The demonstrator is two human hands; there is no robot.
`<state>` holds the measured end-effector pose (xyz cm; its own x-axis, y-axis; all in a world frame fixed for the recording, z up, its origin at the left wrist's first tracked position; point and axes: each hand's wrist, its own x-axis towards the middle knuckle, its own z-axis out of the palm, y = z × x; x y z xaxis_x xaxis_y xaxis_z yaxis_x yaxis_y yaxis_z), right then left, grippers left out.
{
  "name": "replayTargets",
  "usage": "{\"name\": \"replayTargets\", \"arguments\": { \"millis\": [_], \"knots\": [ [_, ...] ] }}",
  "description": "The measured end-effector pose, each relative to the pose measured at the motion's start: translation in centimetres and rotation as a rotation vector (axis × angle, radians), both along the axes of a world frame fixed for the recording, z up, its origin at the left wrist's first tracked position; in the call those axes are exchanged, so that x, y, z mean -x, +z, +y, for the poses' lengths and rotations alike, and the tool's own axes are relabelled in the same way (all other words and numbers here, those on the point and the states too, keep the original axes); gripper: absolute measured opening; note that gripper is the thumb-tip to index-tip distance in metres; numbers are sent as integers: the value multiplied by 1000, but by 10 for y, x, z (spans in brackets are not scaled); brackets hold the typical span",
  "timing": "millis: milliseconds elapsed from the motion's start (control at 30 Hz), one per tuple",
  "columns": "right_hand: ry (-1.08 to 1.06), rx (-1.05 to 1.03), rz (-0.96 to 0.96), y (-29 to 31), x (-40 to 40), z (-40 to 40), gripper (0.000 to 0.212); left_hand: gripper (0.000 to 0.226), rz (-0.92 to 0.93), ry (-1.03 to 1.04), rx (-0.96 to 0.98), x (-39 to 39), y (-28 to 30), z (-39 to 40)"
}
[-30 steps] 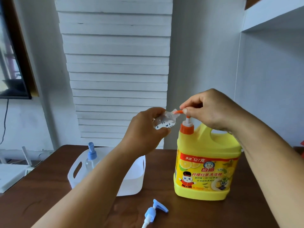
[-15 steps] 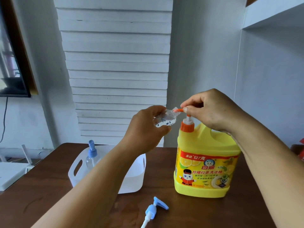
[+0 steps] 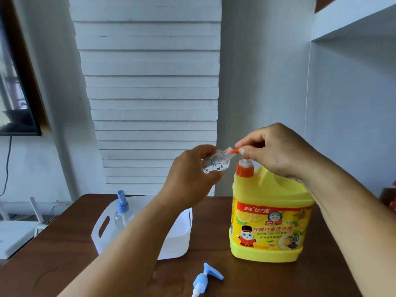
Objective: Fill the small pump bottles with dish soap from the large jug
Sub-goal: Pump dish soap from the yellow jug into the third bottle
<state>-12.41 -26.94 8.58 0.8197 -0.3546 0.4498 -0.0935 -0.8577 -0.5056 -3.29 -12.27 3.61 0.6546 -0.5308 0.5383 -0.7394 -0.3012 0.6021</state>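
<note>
A large yellow soap jug (image 3: 270, 219) with an orange pump (image 3: 244, 168) stands on the brown table (image 3: 64, 260). My right hand (image 3: 276, 151) rests on the pump head, thumb and fingers closed around its orange nozzle. My left hand (image 3: 190, 179) holds a small clear bottle (image 3: 216, 162) tilted, its mouth against the nozzle tip. A loose blue pump top (image 3: 206, 279) lies on the table in front. A second small bottle with a blue pump (image 3: 122, 211) stands in the white basket (image 3: 102, 230).
The white basket sits left of the jug on the table. A white device (image 3: 15, 234) lies beyond the table's left edge. A wall shelf (image 3: 353, 20) juts out upper right. Red items (image 3: 391, 200) show at the right edge.
Both hands, the small bottle and the jug keep the same pose. Only the head view has shifted slightly.
</note>
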Motion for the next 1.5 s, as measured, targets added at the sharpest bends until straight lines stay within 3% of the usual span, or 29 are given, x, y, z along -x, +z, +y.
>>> {"name": "replayTargets", "arguments": {
  "millis": [1500],
  "knots": [
    [37, -23, 20, 0, 0, 0, 17, 38, 21, -10, 7, 0, -3, 2]
  ]
}}
